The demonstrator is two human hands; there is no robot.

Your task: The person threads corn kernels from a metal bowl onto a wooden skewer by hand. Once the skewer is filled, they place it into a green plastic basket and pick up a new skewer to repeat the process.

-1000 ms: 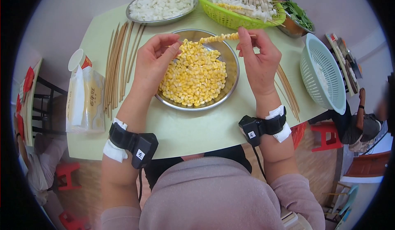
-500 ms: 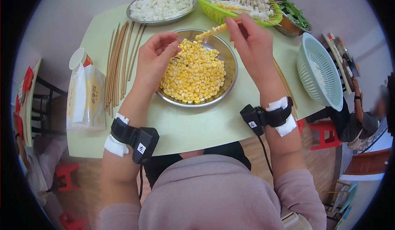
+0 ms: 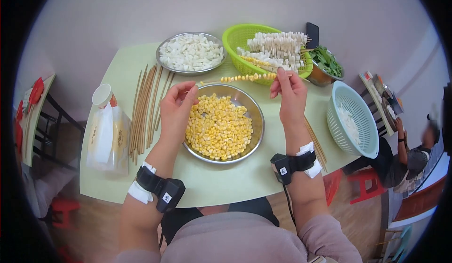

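One pale-green tabletop (image 3: 221,183) fills the middle of the frame, its contents set in an arc that appears arranged for easy reach. At upper centre, a lime-green basket (image 3: 233,49) carries threaded skewers (image 3: 278,44) laid side by side, many bare stick ends pointing right, likely so that each can be lifted without pressing the food. At right, a pale-blue basket (image 3: 343,126) contains white matter too indistinct to name. A steel bowl (image 3: 256,131) of loose yellow corn (image 3: 219,129) stands at the centre of the frame, a spot seemingly chosen to be close from either side. A metal plate (image 3: 188,71) of white chunks sits above and left of it, apparently kept out of the way. A tissue packet (image 3: 108,140) stands near the tabletop's left edge. Between packet and bowl, bare sticks (image 3: 148,107) lie roughly parallel, perhaps for picking singly.

Right of centre, the right hand (image 3: 292,91) is closed in a pinch on the right end of a corn skewer (image 3: 247,77), which spans nearly level by the bowl's upper rim; the hold seems meant to steady it. Left of centre, the left hand (image 3: 178,104) has thumb and forefinger drawn nearly together at the opposite end, beside a lone kernel (image 3: 202,83); whether they grip kernel, stick or neither cannot be told.
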